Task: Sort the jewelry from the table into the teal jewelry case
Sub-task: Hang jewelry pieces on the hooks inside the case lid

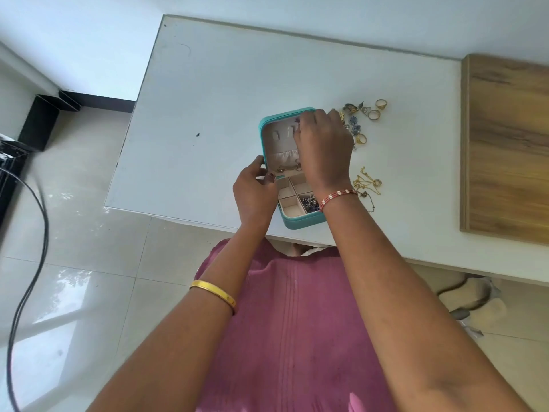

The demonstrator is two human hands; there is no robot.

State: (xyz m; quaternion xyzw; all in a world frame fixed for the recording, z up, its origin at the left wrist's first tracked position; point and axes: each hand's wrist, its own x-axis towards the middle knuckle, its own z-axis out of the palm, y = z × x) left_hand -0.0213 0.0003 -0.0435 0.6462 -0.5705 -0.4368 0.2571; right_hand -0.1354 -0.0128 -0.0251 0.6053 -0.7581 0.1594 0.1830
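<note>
The teal jewelry case [269,121] lies open near the table's front edge, lid raised away from me. My left hand [255,188] grips the case's left side at the hinge. My right hand [323,144] reaches into the lid, fingers curled at its upper right corner, apparently pinching something small that I cannot make out. A chain [288,168] hangs in the lid's lower part. Dark blue jewelry [309,201] fills one tray compartment. To the right of the case lie gold rings [374,113], blue earrings [354,124] and gold chains [368,182].
A wooden board [508,144] covers the table's right end. The white table [222,99] stretches left and back of the case. Black cables [32,233] run over the tiled floor at the left. A cloth heap [472,298] lies under the table at the right.
</note>
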